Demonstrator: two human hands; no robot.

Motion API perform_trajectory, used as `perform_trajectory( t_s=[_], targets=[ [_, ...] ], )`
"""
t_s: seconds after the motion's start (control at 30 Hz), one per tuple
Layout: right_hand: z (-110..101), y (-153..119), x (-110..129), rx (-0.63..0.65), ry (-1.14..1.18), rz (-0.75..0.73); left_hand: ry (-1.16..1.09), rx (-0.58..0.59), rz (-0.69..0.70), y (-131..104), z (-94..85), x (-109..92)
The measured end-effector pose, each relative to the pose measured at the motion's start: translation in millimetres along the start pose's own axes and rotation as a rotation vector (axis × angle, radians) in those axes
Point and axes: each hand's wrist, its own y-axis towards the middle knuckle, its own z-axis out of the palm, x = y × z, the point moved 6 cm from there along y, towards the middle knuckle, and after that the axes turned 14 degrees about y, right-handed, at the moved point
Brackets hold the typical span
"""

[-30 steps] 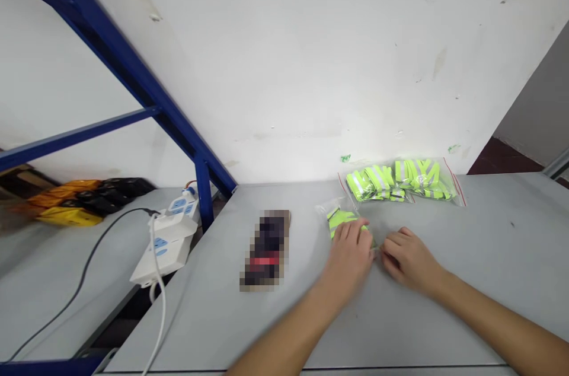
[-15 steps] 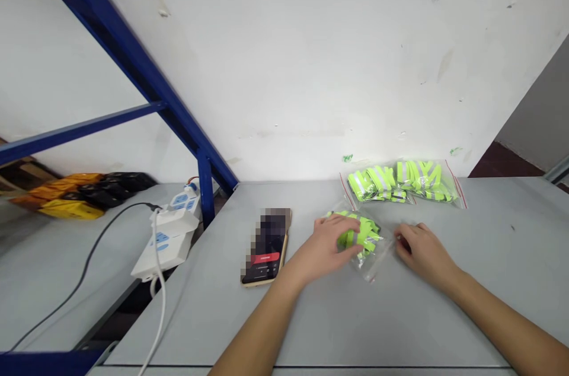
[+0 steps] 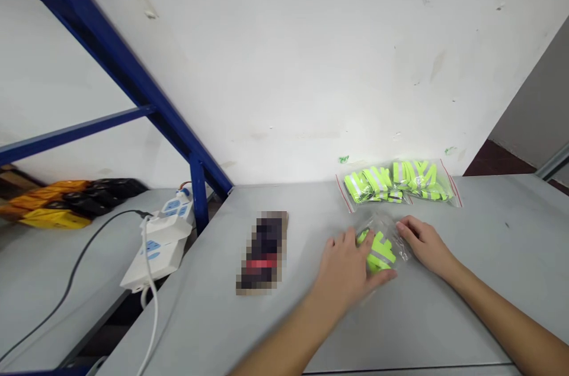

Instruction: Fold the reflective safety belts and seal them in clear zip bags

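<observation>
A small clear plastic bag of neon yellow-green reflective bands (image 3: 381,247) lies on the grey table (image 3: 444,316) between my hands. My left hand (image 3: 347,269) cups its left and near side, thumb under the front edge. My right hand (image 3: 423,244) touches the bag's right end with curled fingers. Both hands hold the bag against the table top.
A larger clear zip bag of the same reflective bands (image 3: 400,181) lies by the wall. A phone (image 3: 263,251) rests left of my hands. White power strips (image 3: 156,244) with cables, a blue steel frame (image 3: 195,192) and yellow-black items (image 3: 66,203) sit to the left.
The small bag has turned and shifted right and nearer to me. My left hand moved from its top to its near-left side; my right hand closed in onto its right end.
</observation>
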Motion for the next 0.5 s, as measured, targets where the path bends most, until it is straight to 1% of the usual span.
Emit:
perform_trajectory(
  t_s=[0.07,0.13,0.2,0.23,0.3,0.37,0.43,0.5],
  targets=[
    [5.1,-1.2,6.1,0.092,-0.045,-0.075,-0.108,-0.024,-0.025,-1.6,0.1,3.4],
    [8.5,-2.3,9.8,0.156,-0.091,-0.133,-0.193,-0.065,-0.084,0.3,3.1,12.7],
    [8.8,-2.3,9.3,0.170,-0.068,-0.135,-0.301,-0.087,-0.160,4.4,9.3,25.0],
    [8.3,-1.9,7.9,0.166,-0.024,-0.117,-0.376,-0.078,-0.198,6.8,13.4,31.2],
    [7.3,-1.6,6.2,0.154,0.106,-0.083,-0.563,-0.004,-0.260,11.5,23.2,41.9],
    [6.7,-2.1,8.8,0.146,0.248,-0.067,-0.780,0.108,-0.302,14.8,31.1,48.6],
    [5.0,-3.4,18.3,0.139,0.354,-0.077,-1.001,0.215,-0.342,16.0,35.2,52.0],
    [2.3,-4.8,35.4,0.150,0.397,-0.111,-1.214,0.285,-0.364,16.0,35.6,51.8]
  ],
)
